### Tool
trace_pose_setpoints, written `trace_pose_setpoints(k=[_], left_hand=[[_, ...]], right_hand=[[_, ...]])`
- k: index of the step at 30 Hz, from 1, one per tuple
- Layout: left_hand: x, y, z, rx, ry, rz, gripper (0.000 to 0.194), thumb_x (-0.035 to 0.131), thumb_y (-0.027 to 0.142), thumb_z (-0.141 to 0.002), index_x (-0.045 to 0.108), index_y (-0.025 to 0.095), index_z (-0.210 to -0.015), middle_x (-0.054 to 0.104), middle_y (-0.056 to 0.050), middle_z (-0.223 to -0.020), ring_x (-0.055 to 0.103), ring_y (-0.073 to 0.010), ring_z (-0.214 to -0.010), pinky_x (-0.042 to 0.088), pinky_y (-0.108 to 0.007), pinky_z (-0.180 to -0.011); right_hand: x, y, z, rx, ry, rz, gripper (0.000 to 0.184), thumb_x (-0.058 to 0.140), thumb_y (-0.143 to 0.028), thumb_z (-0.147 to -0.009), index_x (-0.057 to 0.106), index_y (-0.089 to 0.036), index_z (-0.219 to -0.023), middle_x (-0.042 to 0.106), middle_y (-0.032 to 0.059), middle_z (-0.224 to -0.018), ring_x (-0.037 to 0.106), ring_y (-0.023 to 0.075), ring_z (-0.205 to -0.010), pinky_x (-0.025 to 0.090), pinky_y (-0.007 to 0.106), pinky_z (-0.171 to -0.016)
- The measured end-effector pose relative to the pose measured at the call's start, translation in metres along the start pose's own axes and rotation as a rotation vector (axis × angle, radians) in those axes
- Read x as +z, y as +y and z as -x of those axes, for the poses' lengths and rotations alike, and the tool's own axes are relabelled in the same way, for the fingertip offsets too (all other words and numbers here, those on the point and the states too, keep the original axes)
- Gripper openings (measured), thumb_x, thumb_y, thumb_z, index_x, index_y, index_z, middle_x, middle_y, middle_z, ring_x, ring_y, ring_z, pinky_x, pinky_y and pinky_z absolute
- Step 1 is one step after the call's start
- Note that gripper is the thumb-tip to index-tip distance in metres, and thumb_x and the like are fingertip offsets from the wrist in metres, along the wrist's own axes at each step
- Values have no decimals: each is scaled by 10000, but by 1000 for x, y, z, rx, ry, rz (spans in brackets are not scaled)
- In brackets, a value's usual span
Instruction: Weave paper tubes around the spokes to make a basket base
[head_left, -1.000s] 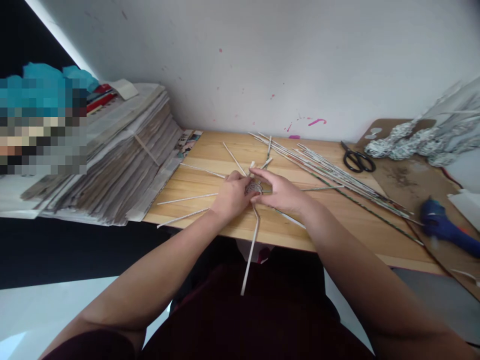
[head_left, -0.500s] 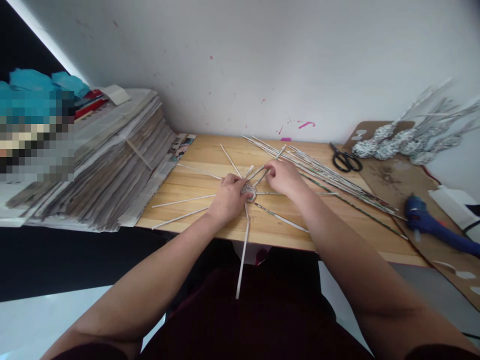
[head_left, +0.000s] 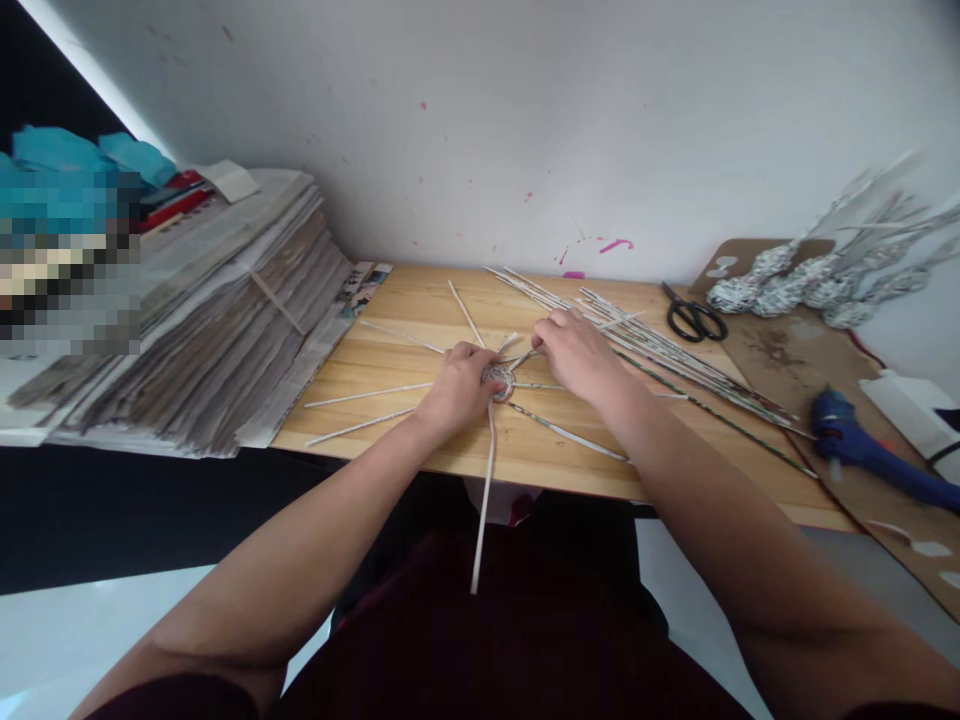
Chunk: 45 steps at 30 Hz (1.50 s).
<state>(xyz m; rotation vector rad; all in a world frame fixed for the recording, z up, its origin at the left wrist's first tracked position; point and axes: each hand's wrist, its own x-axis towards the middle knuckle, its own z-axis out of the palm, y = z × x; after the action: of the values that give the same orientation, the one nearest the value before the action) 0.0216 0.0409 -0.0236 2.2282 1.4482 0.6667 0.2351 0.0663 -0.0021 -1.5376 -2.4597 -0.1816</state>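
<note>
A small round woven paper base lies on the wooden table, with several rolled paper spokes sticking out from it on all sides. My left hand grips the base at its left edge, thumb on top. To the upper right of the base, my right hand pinches a thin paper strand that runs back to the weave. One white spoke reaches over the table's front edge towards me. Another spoke slants to the lower right, partly under my right forearm.
Loose rolled paper sticks lie behind my right hand. Black-handled scissors, a blue glue gun on cardboard and newspaper-wrapped bundles are at the right. A tall newspaper stack fills the left.
My right hand left the base, took the paper strand in a pinch and drew it to the right, lowering it. My left hand stayed on the base. The view shifted slightly.
</note>
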Motion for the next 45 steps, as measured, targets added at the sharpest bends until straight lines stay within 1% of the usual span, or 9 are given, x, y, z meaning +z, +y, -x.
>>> trace_pose_setpoints(k=[6, 9, 12, 16, 19, 25, 30, 40, 45], left_hand=[[-2, 6, 0, -43, -23, -15, 309, 679, 199, -849, 695, 188, -1158, 605, -114, -1177, 565, -269, -1168, 434, -416, -1107], [-1, 6, 1, -54, -23, -4, 311, 681, 199, -851, 692, 194, -1161, 599, -112, -1188, 554, -276, -1187, 427, -422, -1114], [-1, 6, 1, -40, -9, 1, 290, 681, 206, -851, 694, 203, -1141, 599, -103, -1168, 555, -274, -1175, 438, -423, -1102], [-2, 7, 1, -49, -20, -17, 290, 678, 207, -857, 696, 196, -1146, 593, -107, -1173, 551, -278, -1175, 436, -417, -1104], [-5, 9, -1, -53, -57, -32, 306, 675, 214, -865, 696, 194, -1170, 585, -112, -1201, 541, -280, -1203, 410, -419, -1132], [-8, 12, -1, -48, -104, -64, 361, 646, 194, -880, 702, 250, -1232, 565, -87, -1208, 534, -256, -1212, 383, -392, -1147], [-6, 13, 1, -25, -95, -94, 353, 636, 194, -889, 711, 251, -1229, 569, -86, -1203, 533, -243, -1196, 380, -376, -1140], [-5, 12, 1, 22, -95, -138, 352, 633, 228, -912, 708, 260, -1254, 575, -95, -1206, 525, -249, -1205, 371, -389, -1138], [-5, 10, 0, 25, -90, -137, 345, 624, 232, -906, 715, 268, -1237, 573, -85, -1201, 528, -244, -1196, 372, -387, -1133]], right_hand=[[1, -4, -1, 36, -8, -64, 187, 514, -137, -948, 694, -188, -962, 679, 137, -1007, 579, 292, -1031, 428, 392, -874], [4, -4, 6, 113, -15, -216, 114, 583, -196, -933, 669, -193, -1008, 710, 84, -932, 634, 234, -886, 441, 339, -780], [3, -3, 18, 169, -19, -355, 184, 675, -259, -884, 647, -203, -1057, 722, 30, -849, 649, 194, -758, 442, 310, -703], [1, -2, 29, 176, -1, -445, 221, 725, -211, -827, 658, -195, -1037, 740, 47, -933, 669, 185, -795, 471, 306, -732], [-1, -3, 30, 95, -39, -399, 68, 658, -158, -861, 687, -193, -912, 738, 53, -890, 661, 190, -814, 467, 307, -747], [-14, -15, 28, -19, -139, -134, 127, 557, -133, -906, 678, -173, -903, 711, 91, -896, 630, 228, -876, 436, 335, -784], [-25, -31, 32, -1, -192, -22, 172, 496, -134, -932, 666, -163, -939, 696, 104, -888, 622, 227, -826, 406, 334, -727], [-26, -45, 34, 232, -174, -410, 135, 614, -122, -829, 730, -191, -830, 740, 28, -769, 647, 162, -696, 415, 282, -659], [-19, -53, 41, 256, -161, -494, 107, 643, -141, -840, 736, -193, -829, 759, 26, -785, 679, 161, -708, 445, 273, -659]])
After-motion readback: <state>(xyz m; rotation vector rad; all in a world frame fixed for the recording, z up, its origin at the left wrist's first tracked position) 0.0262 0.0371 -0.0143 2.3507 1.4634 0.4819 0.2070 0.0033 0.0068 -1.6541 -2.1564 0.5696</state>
